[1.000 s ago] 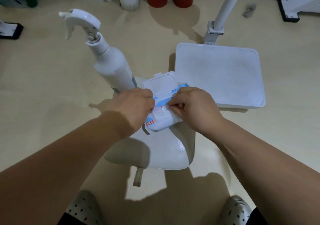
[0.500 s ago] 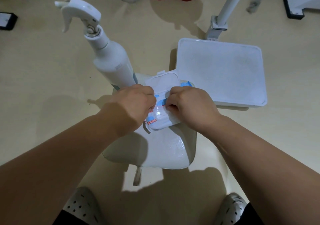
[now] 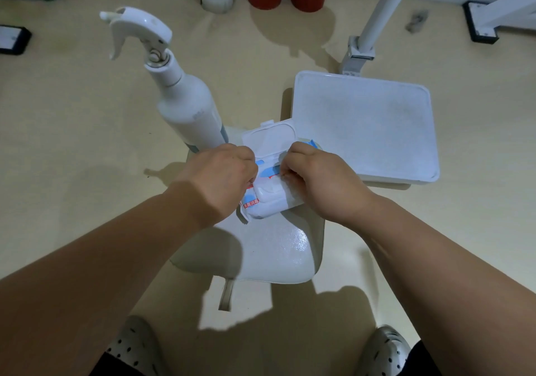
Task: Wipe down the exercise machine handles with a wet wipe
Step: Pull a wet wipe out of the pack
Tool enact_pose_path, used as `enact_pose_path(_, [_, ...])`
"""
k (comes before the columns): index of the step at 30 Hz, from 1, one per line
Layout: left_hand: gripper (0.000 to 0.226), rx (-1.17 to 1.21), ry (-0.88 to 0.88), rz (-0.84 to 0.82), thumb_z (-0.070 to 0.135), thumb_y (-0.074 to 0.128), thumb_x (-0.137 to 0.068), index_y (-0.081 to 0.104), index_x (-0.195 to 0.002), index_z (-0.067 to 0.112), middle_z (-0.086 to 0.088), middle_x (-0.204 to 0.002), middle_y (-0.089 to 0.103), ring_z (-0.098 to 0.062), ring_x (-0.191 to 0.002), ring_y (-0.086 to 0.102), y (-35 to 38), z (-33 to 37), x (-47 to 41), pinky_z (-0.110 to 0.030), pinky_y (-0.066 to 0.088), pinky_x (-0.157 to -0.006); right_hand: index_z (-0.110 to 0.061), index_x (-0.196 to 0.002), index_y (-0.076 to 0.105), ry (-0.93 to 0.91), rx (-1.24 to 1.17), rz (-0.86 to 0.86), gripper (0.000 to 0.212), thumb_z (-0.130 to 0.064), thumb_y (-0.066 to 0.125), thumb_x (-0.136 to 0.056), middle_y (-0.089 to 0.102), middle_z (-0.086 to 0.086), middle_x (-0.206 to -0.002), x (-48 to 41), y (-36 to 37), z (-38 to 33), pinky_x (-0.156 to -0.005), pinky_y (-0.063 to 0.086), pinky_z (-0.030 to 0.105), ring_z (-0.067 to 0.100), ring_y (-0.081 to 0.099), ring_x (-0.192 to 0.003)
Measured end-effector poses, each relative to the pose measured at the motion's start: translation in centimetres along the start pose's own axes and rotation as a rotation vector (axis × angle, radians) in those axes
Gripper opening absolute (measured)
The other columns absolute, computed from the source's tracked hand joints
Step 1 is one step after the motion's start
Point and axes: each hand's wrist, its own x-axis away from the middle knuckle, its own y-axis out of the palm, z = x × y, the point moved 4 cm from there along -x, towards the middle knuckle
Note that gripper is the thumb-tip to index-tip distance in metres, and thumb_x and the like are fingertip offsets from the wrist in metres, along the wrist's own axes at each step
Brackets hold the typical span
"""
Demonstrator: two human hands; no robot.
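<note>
Head view: wipe pack (image 3: 269, 200), lid (image 3: 269, 138) up, looks soft, light, slippery. Left hand (image 3: 223, 178) clamps its edge; right hand (image 3: 316, 178) pinches at the opening, probably a wipe; fingertips hidden.

Exercise room: a white padded machine seat (image 3: 278, 254), a white tubular frame post (image 3: 385, 7) and a black-capped frame foot (image 3: 481, 32) on beige floor (image 3: 72, 114).

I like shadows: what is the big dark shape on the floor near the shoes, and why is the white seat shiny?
In the head view, the dark shape on the floor is likely the person's own shadow, lit from above and behind; in the same view the seat shines where light glares off it; the wide lens tilts the spray bottle.
</note>
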Motion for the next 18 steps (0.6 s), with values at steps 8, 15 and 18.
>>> enact_pose_path(8, [0.023, 0.112, -0.023, 0.093, 0.025, 0.051, -0.083, 0.069, -0.076, 0.012, -0.007, -0.094, 0.071, -0.032, -0.087, 0.066, -0.4, 0.7, -1.1, -0.047, 0.055, -0.07, -0.014, -0.088, 0.062, 0.136, -0.092, -0.011, 0.008, -0.011, 0.058, -0.094, 0.055, 0.0, -0.091, 1.2, -0.6, 1.7, -0.069, 0.042, 0.036, 0.027, 0.057, -0.083])
enact_pose_path(15, [0.017, 0.139, -0.1, 0.02, 0.028, 0.068, -0.089, 0.072, -0.084, 0.013, -0.007, -0.111, 0.072, -0.031, -0.106, 0.063, 0.2, 0.6, -1.1, -0.048, 0.052, -0.087, -0.017, -0.082, 0.077, 0.071, 0.033, 0.104, 0.015, -0.018, 0.062, -0.085, 0.063, 0.003, -0.078, 0.0, 0.5, -0.4, -0.051, 0.049, 0.037, 0.031, 0.061, -0.062])
enact_pose_path(18, [0.012, 0.096, -0.078, 0.021, 0.022, 0.069, -0.087, 0.074, -0.085, 0.012, -0.007, -0.111, 0.072, -0.032, -0.105, 0.064, 0.4, 0.7, -0.9, -0.048, 0.054, -0.084, -0.012, -0.077, 0.072, 0.071, 0.152, 0.067, 0.015, -0.015, 0.061, -0.087, 0.054, 0.003, -0.075, -0.7, 1.0, -0.4, -0.045, 0.036, 0.031, 0.031, 0.053, -0.055])
